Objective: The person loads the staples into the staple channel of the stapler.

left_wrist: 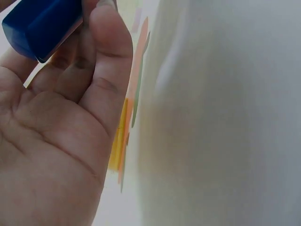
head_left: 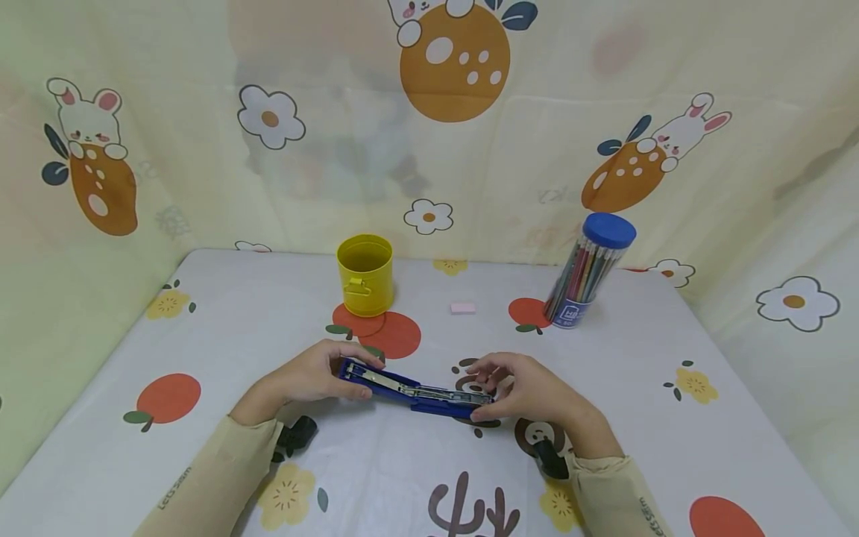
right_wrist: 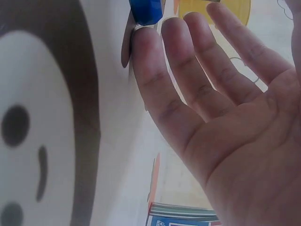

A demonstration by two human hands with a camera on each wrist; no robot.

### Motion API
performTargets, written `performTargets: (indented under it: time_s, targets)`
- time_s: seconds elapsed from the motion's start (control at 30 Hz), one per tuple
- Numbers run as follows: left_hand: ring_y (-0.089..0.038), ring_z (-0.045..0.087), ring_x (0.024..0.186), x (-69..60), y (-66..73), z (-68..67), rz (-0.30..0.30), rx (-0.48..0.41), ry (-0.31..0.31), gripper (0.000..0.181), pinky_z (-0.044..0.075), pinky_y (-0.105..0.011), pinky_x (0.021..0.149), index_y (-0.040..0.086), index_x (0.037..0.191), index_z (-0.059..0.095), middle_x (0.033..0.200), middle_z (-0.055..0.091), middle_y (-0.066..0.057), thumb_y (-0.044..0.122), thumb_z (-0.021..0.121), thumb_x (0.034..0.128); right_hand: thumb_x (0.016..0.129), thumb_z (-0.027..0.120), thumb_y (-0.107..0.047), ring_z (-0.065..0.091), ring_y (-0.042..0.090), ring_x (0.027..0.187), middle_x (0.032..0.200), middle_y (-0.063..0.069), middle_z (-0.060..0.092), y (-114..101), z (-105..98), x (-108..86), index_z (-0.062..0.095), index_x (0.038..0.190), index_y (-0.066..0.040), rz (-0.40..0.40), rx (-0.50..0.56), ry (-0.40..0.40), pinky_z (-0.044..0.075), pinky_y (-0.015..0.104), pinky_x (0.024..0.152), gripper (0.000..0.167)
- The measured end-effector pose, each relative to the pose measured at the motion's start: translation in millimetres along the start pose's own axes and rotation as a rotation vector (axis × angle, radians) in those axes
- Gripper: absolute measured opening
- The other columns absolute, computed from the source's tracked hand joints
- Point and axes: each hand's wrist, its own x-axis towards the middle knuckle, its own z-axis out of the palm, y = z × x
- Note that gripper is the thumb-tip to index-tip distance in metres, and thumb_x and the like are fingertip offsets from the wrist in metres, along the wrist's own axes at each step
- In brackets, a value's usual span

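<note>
A blue stapler (head_left: 412,391) lies folded open between my hands in the head view, its metal insides facing up. Its left end is raised, and my left hand (head_left: 318,373) grips that end between thumb and fingers. In the left wrist view the stapler's blue end (left_wrist: 44,26) sits against the fingers. My right hand (head_left: 526,388) is at the other end, thumb by the near edge and fingers loosely bent above. The right wrist view shows the blue tip (right_wrist: 146,10) just beyond fairly straight fingers (right_wrist: 153,70); whether they touch it I cannot tell.
A yellow bucket (head_left: 365,280) stands at the back of the table, and a small pink eraser-like block (head_left: 463,308) lies to its right. At the back right, a blue-lidded jar of pencils (head_left: 587,272) stands. Patterned cloth (head_left: 335,171) hangs behind the table.
</note>
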Motion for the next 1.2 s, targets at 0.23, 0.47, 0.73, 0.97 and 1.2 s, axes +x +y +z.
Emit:
performTargets:
  time_s: [0.23, 0.47, 0.73, 0.97, 1.2]
  targets:
    - [-0.028, 0.060, 0.102, -0.3, 5.6, -1.2, 0.033, -0.014, -0.018, 0.036, 0.055, -0.036, 0.085, 0.015, 0.119, 0.073, 0.116, 0.065, -0.006, 0.018, 0.083, 0.0851, 0.073, 0.092, -0.027, 0.060, 0.027, 0.100, 0.108, 0.009, 0.062, 1, -1, 0.9, 0.061, 0.131, -0.007, -0.019, 0.011, 0.003, 0.056, 0.035, 0.078, 0.069]
    - [-0.026, 0.060, 0.098, 0.0, 7.8, -1.0, 0.097, 0.023, -0.010, 0.040, 0.054, -0.030, 0.081, 0.005, 0.123, 0.070, 0.118, 0.066, -0.004, 0.016, 0.081, 0.0858, 0.073, 0.093, -0.028, 0.060, 0.026, 0.102, 0.112, 0.008, 0.061, 0, -1, 1.0, 0.058, 0.137, -0.011, -0.008, 0.002, 0.007, 0.056, 0.038, 0.081, 0.075]
    - [-0.023, 0.054, 0.089, -1.4, 15.2, 1.4, 0.136, 0.109, 0.045, 0.045, 0.044, -0.026, 0.071, 0.008, 0.125, 0.069, 0.114, 0.069, 0.005, 0.021, 0.083, 0.0842, 0.073, 0.093, -0.027, 0.061, 0.027, 0.102, 0.112, 0.010, 0.060, 2, 0, -0.6, 0.055, 0.139, -0.010, -0.018, 0.030, 0.019, 0.056, 0.040, 0.082, 0.077]
    - [-0.023, 0.060, 0.093, 0.4, 23.0, 6.4, 0.183, 0.036, 0.067, 0.052, 0.051, -0.028, 0.081, 0.007, 0.133, 0.063, 0.112, 0.068, 0.001, 0.016, 0.082, 0.0848, 0.072, 0.093, -0.026, 0.060, 0.027, 0.102, 0.115, 0.009, 0.061, 2, -2, -2.1, 0.052, 0.142, -0.009, 0.003, 0.036, 0.024, 0.057, 0.034, 0.079, 0.082]
    - [-0.022, 0.066, 0.100, 3.8, 30.5, 13.4, 0.204, -0.060, 0.078, 0.057, 0.053, -0.034, 0.092, 0.005, 0.137, 0.059, 0.126, 0.065, -0.007, 0.010, 0.082, 0.0846, 0.073, 0.093, -0.024, 0.061, 0.028, 0.102, 0.116, 0.011, 0.061, 3, -5, -3.0, 0.049, 0.144, -0.008, -0.016, 0.045, 0.026, 0.057, 0.037, 0.081, 0.085]
